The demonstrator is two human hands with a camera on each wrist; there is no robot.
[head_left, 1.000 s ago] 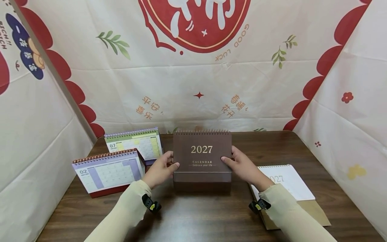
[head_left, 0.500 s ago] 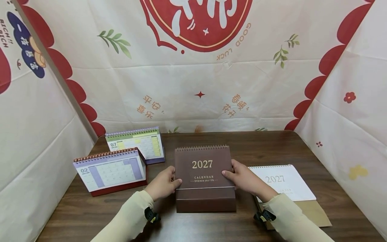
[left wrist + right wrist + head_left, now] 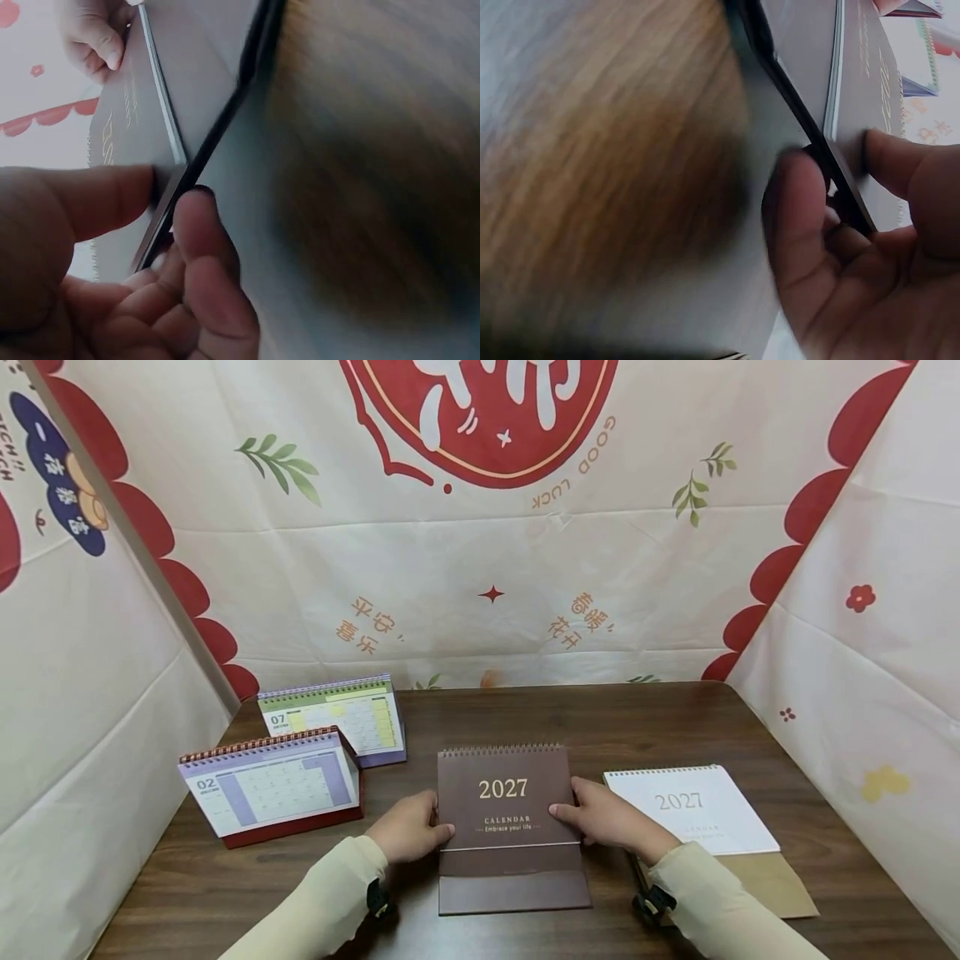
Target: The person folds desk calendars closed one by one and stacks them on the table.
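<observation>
A brown spiral-bound 2027 desk calendar (image 3: pixel 504 806) is at the middle of the table, its cover facing me and its lower flap folded toward the front. My left hand (image 3: pixel 408 828) pinches its left edge, thumb on the cover and fingers behind. On the opposite edge my right hand (image 3: pixel 611 814) grips in the same way. Both wrist views show the thumb and curled fingers on either side of the calendar's board (image 3: pixel 161 217). Whether its base touches the table is unclear.
At the left stand two tent-shaped desk calendars, a red-based one (image 3: pixel 273 789) in front of a purple-based one (image 3: pixel 337 718). A white 2027 calendar (image 3: pixel 693 810) with a tan base lies at the right, partly behind my right forearm. Printed cloth (image 3: pixel 487 552) encloses the wooden table (image 3: pixel 637 718).
Both hands have brought the brown calendar down and toward me. Its lower flap now shows more fully and lies flatter. The other calendars have stayed put.
</observation>
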